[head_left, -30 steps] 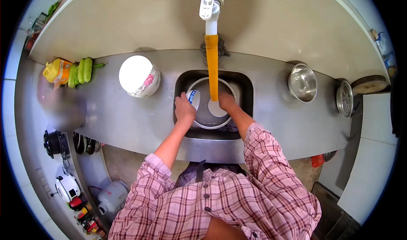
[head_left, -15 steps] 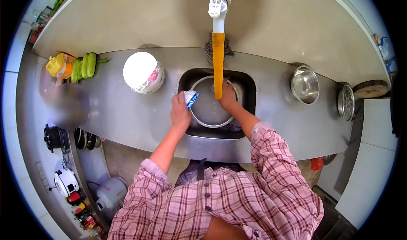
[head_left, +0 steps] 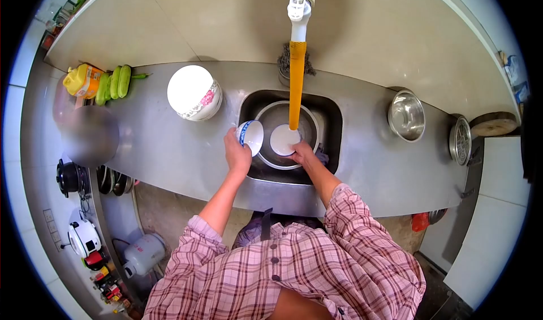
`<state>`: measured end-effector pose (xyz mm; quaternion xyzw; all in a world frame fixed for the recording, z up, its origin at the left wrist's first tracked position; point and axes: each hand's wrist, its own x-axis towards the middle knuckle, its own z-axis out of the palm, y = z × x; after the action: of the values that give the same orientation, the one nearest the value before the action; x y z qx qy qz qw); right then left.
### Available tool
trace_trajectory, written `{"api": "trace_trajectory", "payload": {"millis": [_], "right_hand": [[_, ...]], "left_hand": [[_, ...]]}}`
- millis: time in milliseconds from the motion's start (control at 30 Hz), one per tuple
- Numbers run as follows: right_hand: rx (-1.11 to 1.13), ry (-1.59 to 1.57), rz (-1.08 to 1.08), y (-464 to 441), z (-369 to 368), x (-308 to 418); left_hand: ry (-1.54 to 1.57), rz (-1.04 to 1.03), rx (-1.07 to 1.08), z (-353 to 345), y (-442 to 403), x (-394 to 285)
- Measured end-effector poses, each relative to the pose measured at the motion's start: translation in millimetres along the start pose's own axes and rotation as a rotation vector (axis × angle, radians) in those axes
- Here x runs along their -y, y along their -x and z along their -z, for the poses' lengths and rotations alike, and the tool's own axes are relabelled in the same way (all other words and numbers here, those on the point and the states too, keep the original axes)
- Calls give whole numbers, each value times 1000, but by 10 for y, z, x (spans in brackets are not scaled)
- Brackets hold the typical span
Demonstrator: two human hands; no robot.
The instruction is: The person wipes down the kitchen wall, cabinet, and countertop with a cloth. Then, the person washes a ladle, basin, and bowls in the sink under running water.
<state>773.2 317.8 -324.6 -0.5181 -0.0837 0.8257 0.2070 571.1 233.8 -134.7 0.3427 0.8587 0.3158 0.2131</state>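
Observation:
At the left edge of the sink (head_left: 266, 178), my left hand (head_left: 238, 155) grips a blue-and-white bowl (head_left: 254, 138), its inside turned to the right. My right hand (head_left: 302, 152) holds a small white bowl (head_left: 283, 140) by its lower right rim, over the round metal basin (head_left: 278, 164) in the sink. The orange hose (head_left: 297, 85) hangs from the white tap (head_left: 298, 11), and its lower end is just above the white bowl. Whether water is running cannot be made out.
A stack of white floral bowls (head_left: 195, 93) stands left of the sink. Green vegetables (head_left: 120, 82) and a yellow bottle (head_left: 82, 81) lie further left. A metal bowl (head_left: 406, 116) and a slotted metal dish (head_left: 461, 140) are at the right. A scrubber (head_left: 294, 63) sits behind the sink.
The white bowl, out of sight half a second ago, is now under the hose in my right hand, which has moved toward me. My left hand has turned its bowl so the inside shows.

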Motion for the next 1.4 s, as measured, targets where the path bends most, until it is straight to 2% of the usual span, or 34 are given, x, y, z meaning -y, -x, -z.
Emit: {"api": "trace_trajectory", "payload": {"millis": [33, 133, 233, 333, 433, 533, 633, 767, 833, 867, 933, 967, 1000, 1033, 1133, 1233, 1267, 1300, 1367, 1400], "right_hand": [[-11, -20, 15, -55, -36, 37], [-84, 578, 512, -1, -204, 321], [-210, 1249, 937, 475, -591, 754], [-373, 1628, 962, 537, -685, 953], [-395, 1807, 818, 517, -675, 967], [-314, 2072, 812, 546, -477, 750], [-354, 1745, 533, 563, -280, 463], [-318, 1315, 296, 464, -107, 380], [-352, 1101, 210, 879, -429, 558], [-307, 1029, 249, 1161, -639, 667], [-266, 1280, 489, 1279, -764, 705], [-243, 1398, 615, 1359, -810, 716], [-248, 1461, 807, 1555, -973, 732], [-227, 1485, 825, 1677, -1118, 776], [-191, 1502, 925, 1837, -1411, 842], [-223, 1304, 915, 1639, -1410, 896], [-250, 1349, 1141, 1650, -1406, 902], [-271, 1417, 1052, 1682, -1407, 981], [-256, 1550, 1292, 1620, -1265, 1036], [-238, 1520, 1202, 1585, -1208, 1082]], "left_hand": [[-2, -7, -2, -11, 0, 19], [-11, -24, -13, -84, 13, 93], [-25, -19, -2, -165, 37, 141], [-36, -3, 27, -225, 62, 140], [-52, -9, 36, -267, 79, 127], [-70, 10, 50, -293, 79, 116], [-76, 15, 47, -339, 82, 116], [-96, 39, 69, -399, 57, 117], [-93, 87, 89, -463, 46, 156], [-80, 123, 103, -516, 39, 177], [-38, 194, 139, -662, -9, 270], [-7, 166, 131, -829, -31, 439], [196, 323, 174, -1025, -66, 584], [403, 474, 216, -1153, -90, 632], [811, 778, 225, -971, -55, 165], [533, 692, 277, -778, -60, -169], [406, 625, 331, -622, -70, -269], [118, 369, 195, -966, -109, 48], [-65, 123, 51, -679, 11, -227], [-87, 54, 43, -582, 3, -268]]}}
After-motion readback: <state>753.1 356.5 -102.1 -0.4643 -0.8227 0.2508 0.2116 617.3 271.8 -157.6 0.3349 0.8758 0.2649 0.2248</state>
